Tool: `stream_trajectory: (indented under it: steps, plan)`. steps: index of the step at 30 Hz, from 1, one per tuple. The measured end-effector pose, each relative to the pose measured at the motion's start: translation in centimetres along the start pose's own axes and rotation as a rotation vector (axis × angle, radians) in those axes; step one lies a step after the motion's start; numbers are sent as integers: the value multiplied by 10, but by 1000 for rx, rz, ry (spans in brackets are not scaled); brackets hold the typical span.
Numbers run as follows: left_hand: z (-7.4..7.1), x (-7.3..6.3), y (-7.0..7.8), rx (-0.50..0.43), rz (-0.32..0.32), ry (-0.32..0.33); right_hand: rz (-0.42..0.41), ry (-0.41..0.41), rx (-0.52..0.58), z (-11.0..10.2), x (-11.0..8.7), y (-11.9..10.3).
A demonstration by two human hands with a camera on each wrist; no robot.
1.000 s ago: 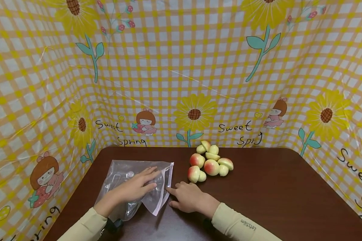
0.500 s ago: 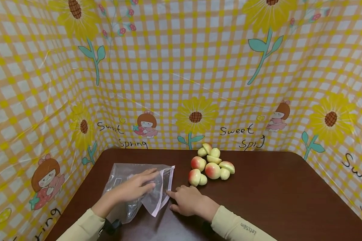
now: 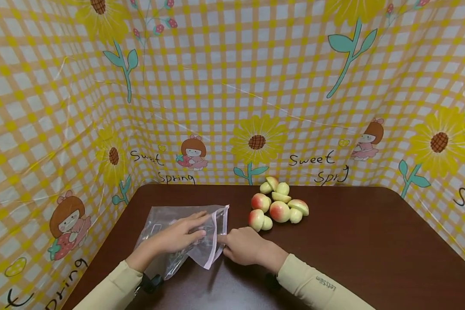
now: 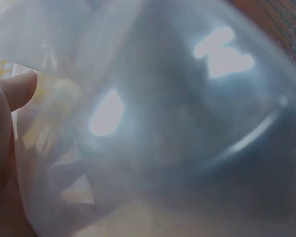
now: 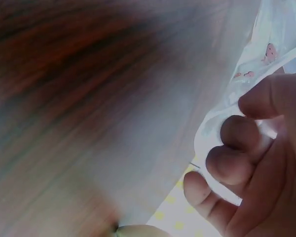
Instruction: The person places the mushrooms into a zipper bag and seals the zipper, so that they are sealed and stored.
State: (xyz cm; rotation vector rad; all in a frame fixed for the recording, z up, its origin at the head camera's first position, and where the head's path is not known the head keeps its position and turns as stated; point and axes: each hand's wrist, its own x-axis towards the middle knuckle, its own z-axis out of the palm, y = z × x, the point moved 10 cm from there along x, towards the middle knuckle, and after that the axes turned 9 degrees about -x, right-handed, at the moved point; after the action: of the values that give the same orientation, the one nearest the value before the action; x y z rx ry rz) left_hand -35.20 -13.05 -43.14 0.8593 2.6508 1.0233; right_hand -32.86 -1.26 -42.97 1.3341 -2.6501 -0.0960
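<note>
A clear plastic zip bag [image 3: 201, 254] with a pale pink strip along its mouth lies on the table, its mouth facing right. My left hand [image 3: 182, 234] rests on the bag with fingers extended; in the left wrist view the thumb [image 4: 22, 91] shows beside blurred, shiny plastic. My right hand [image 3: 248, 246] is at the mouth, its index finger reaching over the strip and its thumb close by at the edge. In the right wrist view the other fingers [image 5: 232, 165] are curled and the index finger is hidden. Several red-and-cream toy mushrooms [image 3: 280, 212] lie behind the right hand.
The dark brown table [image 3: 352, 241] extends to the right and front. A yellow checked cloth [image 3: 217, 86] with sunflowers stands as a wall behind it and at both sides. Dark wrist straps [image 3: 152, 284] show below the cream sleeves.
My right index finger has moved left, from the bag's edge to over its pink strip, and the thumb has come closer to the edge. The left hand stays on the bag.
</note>
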Motion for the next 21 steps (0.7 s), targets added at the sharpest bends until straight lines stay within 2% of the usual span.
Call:
stream_trajectory:
  steps: [3, 8, 17, 21]
  plan:
    - [1, 1, 0, 1, 2, -4, -14, -4, 32, -1, 0, -2]
    - [4, 2, 0, -1, -1, -17, -35, -67, 59, 6, 0, -6]
    - [3, 1, 3, -9, 11, -12, -78, -125, -59, 18, -1, -17]
    - [3, 1, 2, -11, -6, -11, -47, -91, -52, 14, -1, -14]
